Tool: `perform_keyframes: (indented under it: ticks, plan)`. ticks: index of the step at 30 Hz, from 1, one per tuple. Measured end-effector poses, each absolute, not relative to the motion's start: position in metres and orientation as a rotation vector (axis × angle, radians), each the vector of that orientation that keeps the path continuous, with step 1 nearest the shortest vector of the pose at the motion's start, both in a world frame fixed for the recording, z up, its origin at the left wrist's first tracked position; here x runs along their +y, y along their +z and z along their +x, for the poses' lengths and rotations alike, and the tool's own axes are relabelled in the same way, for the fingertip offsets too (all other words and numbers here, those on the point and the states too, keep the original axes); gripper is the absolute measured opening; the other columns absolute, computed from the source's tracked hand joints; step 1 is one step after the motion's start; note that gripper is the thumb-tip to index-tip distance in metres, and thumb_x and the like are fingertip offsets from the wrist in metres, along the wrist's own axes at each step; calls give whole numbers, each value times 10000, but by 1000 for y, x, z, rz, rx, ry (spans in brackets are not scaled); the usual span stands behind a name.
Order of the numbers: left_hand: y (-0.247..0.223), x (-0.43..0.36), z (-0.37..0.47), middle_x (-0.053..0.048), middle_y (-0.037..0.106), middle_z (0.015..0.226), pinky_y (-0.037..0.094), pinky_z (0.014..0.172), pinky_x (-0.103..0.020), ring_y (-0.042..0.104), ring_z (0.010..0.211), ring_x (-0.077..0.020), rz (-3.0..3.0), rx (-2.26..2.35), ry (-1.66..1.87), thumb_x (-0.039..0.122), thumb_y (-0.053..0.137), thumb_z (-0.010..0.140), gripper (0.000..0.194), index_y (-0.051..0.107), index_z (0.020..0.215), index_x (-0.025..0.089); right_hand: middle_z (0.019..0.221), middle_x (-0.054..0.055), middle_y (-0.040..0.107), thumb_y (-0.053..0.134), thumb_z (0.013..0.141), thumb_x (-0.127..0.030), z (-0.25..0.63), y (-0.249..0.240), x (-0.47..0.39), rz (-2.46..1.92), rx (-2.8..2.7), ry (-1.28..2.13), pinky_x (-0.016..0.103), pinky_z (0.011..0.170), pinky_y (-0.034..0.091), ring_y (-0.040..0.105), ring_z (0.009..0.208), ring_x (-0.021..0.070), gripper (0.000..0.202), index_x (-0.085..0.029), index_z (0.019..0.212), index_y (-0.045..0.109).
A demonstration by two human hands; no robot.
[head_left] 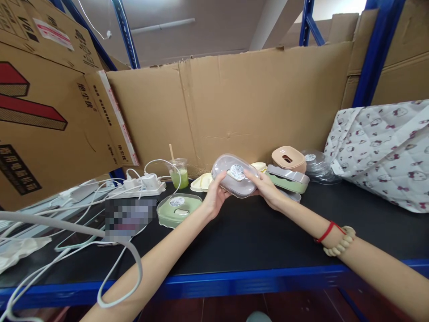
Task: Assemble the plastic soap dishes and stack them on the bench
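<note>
A purple-grey oval box (223,175) with a clear lid and a round label is held up above the black table, tilted. My left hand (215,195) grips its left lower side, thumb on the lid. From the right, my right hand (264,187) holds the other side, its thumb near the label. A green box (174,213) with a clear lid and a similar label lies on the table left of my hands. Right of them sit stacked green and purple trays (288,181), a peach box (288,158) and clear lids (318,167). Pale yellow pieces (202,182) lie behind my hands.
A cup of green drink (180,176) with a straw stands near a white power strip (142,188). White cables cross the left side and my left forearm. A patterned quilted cloth (385,152) covers the right. The table's blue edge (251,281) runs in front.
</note>
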State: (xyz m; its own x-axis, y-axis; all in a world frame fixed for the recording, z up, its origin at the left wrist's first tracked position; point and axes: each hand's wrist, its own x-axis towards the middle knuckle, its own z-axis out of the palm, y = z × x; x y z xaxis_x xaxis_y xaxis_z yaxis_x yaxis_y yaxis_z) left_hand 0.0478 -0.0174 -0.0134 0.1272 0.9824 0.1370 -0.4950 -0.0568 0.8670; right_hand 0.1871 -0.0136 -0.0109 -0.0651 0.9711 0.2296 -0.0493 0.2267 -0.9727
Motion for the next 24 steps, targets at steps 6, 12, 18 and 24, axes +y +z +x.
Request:
perform_keyframes:
  ticks: [6,12,18,24]
  plan:
    - [-11,-16,44,-72,704,989,529,788,-344,653,916,-220,994,695,1343,353,544,772,280,615,981,181,868,30,675,624,747,-435,188,-6,-18,-967,-1302,1158,237,544,529,595,676,131,335,-201,986,636]
    - [-6,-11,35,-65,698,827,539,608,-316,664,738,-217,1054,913,1426,426,621,708,311,631,869,160,865,43,703,530,813,-436,190,-8,-15,-1041,-1276,1258,250,497,506,622,680,166,339,-220,1057,622]
    - [-5,-10,35,-57,703,804,523,566,-281,659,712,-197,1015,907,1419,376,566,751,259,631,868,155,972,55,709,473,843,-393,188,-4,-19,-1031,-1231,1373,297,523,531,649,731,187,356,-227,1144,568]
    - [-8,-6,30,-82,700,932,521,708,-333,648,914,-255,1124,930,1385,512,533,746,394,623,929,176,967,57,705,486,836,-389,186,-3,-22,-1012,-1247,1361,298,551,544,640,749,180,344,-219,1121,576]
